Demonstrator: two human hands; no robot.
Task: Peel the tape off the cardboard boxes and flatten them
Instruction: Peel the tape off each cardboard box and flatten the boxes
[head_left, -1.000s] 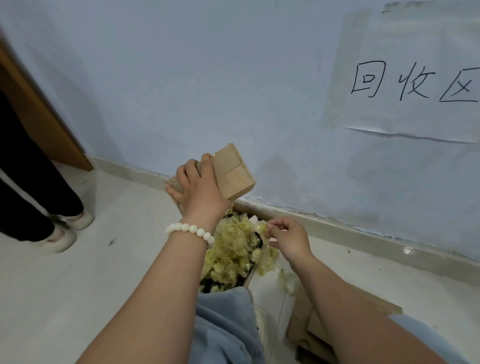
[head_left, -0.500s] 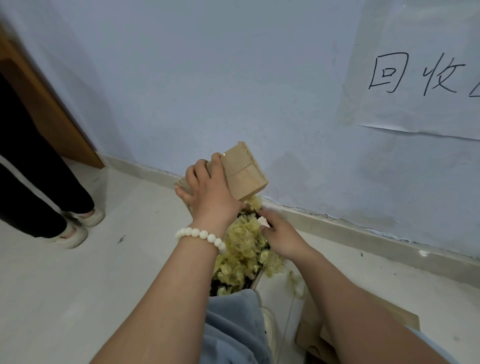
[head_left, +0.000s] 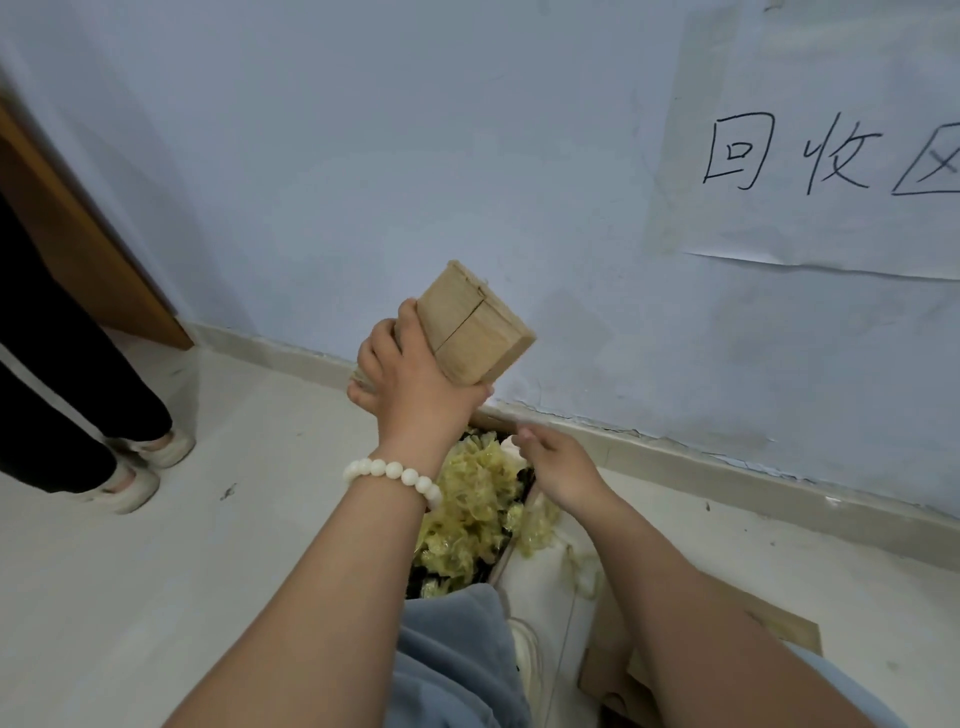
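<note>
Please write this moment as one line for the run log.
left hand: grips small cardboard box, raised | right hand: above heap of peeled tape, grasp unclear | box: not flattened

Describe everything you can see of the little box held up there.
The box is small, tan cardboard, closed, two flaps meeting at a seam across its facing side, edges slightly frayed. It hangs tilted in the air before the pale blue wall, above a heap of yellowish tape. Only the left hand touches it, fingers wrapped round its lower left side.
</note>
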